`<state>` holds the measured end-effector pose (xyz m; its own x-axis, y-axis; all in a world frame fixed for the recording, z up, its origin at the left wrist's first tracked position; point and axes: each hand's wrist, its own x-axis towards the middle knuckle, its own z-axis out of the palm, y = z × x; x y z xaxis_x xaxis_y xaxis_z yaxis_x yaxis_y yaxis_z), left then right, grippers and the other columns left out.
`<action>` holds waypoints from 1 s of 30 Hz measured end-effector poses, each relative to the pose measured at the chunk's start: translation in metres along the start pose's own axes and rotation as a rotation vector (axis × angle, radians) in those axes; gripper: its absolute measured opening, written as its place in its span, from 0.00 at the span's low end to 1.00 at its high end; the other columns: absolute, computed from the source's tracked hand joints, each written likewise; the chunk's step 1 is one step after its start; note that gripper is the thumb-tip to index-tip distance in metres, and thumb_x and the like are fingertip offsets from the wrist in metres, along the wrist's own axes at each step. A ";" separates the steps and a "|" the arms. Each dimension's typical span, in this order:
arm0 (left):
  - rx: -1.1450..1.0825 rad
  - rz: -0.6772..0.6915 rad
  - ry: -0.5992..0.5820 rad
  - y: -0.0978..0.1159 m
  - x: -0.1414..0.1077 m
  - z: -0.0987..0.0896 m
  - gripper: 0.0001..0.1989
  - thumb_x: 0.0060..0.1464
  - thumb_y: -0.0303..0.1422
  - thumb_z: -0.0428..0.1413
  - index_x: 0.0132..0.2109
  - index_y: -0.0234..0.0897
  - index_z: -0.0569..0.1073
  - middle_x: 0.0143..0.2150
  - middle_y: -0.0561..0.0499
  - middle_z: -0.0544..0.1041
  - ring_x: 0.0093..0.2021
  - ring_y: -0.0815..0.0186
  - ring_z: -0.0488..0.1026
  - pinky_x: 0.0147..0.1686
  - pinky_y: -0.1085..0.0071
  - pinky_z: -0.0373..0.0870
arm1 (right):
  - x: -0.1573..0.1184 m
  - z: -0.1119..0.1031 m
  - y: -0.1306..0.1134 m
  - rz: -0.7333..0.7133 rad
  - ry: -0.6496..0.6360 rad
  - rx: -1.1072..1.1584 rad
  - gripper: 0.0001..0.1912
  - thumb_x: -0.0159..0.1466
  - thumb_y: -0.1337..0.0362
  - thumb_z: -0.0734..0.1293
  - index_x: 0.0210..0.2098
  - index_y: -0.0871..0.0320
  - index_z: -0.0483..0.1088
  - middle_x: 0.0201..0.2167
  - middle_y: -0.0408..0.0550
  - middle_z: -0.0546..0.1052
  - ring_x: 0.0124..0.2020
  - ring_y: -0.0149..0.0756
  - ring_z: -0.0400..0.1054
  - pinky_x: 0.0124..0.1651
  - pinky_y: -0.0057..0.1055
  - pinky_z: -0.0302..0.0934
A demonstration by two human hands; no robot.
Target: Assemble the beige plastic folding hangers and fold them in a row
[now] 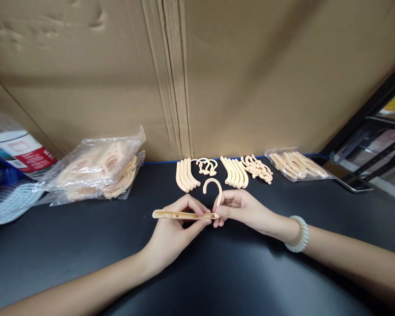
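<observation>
My left hand (181, 224) pinches a cream plastic hanger arm (171, 214), which lies nearly level and points left. Between the fingertips of my right hand (240, 208) is a cream hanger hook (219, 191), upright with its curve opening to the left. The hook's base meets the inner end of the arm, but my fingers partly hide the joint, so I cannot tell whether they are locked together. Just behind my hands lie a row of hanger arms (186, 175), a few loose hooks (207, 166), a second row of arms (233, 172) and a pile of hooks (256, 168).
Clear bags of cream parts (98, 169) sit at left, near a pale blue plastic comb-like item (11, 204) and a labelled container (23, 151). Another bag of parts (298, 164) lies at right beside a dark rack (365, 153). Cardboard (250, 79) walls the black table's back (191, 281).
</observation>
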<state>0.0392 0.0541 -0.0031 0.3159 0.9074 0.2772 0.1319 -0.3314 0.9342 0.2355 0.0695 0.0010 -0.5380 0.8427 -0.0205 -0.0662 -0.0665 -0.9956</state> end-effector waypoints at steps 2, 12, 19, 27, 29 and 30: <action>0.009 0.013 0.007 0.000 -0.001 0.000 0.09 0.51 0.30 0.61 0.28 0.37 0.68 0.29 0.52 0.76 0.31 0.63 0.77 0.31 0.69 0.71 | 0.000 0.001 0.000 -0.009 0.005 -0.002 0.13 0.58 0.57 0.71 0.30 0.62 0.70 0.24 0.44 0.76 0.28 0.30 0.73 0.35 0.29 0.68; -0.139 -0.093 0.016 0.002 -0.002 0.003 0.11 0.48 0.28 0.63 0.27 0.36 0.67 0.29 0.52 0.76 0.32 0.64 0.77 0.32 0.70 0.72 | 0.000 0.004 0.004 -0.060 0.040 -0.027 0.12 0.58 0.59 0.71 0.28 0.60 0.67 0.22 0.42 0.75 0.25 0.28 0.71 0.31 0.27 0.66; -0.281 -0.158 0.010 0.000 -0.003 0.005 0.12 0.46 0.27 0.65 0.28 0.36 0.66 0.28 0.53 0.76 0.32 0.64 0.77 0.32 0.70 0.72 | -0.001 0.006 0.007 -0.076 0.059 -0.030 0.13 0.57 0.58 0.72 0.28 0.61 0.68 0.21 0.42 0.73 0.24 0.28 0.70 0.30 0.27 0.66; -0.417 -0.220 0.025 0.003 0.000 0.008 0.13 0.47 0.28 0.64 0.32 0.37 0.65 0.29 0.55 0.78 0.31 0.70 0.76 0.36 0.73 0.72 | -0.001 0.011 0.009 -0.139 0.133 -0.009 0.14 0.56 0.57 0.72 0.26 0.61 0.68 0.22 0.42 0.71 0.24 0.28 0.68 0.27 0.27 0.64; -0.416 -0.229 0.051 0.003 0.000 0.007 0.14 0.47 0.28 0.64 0.34 0.37 0.64 0.28 0.56 0.78 0.31 0.71 0.74 0.36 0.74 0.70 | -0.001 0.013 0.009 -0.195 0.151 -0.053 0.14 0.58 0.57 0.71 0.26 0.61 0.69 0.23 0.41 0.69 0.24 0.26 0.65 0.26 0.25 0.63; -0.410 -0.229 0.056 0.003 0.001 0.007 0.14 0.48 0.28 0.64 0.34 0.37 0.64 0.28 0.57 0.77 0.31 0.72 0.73 0.37 0.74 0.70 | -0.002 0.014 0.009 -0.216 0.156 -0.073 0.14 0.59 0.56 0.70 0.27 0.61 0.69 0.23 0.41 0.68 0.23 0.25 0.63 0.25 0.24 0.61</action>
<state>0.0463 0.0519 -0.0018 0.2698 0.9614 0.0549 -0.1932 -0.0018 0.9812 0.2245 0.0599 -0.0064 -0.3821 0.9055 0.1848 -0.1012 0.1578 -0.9823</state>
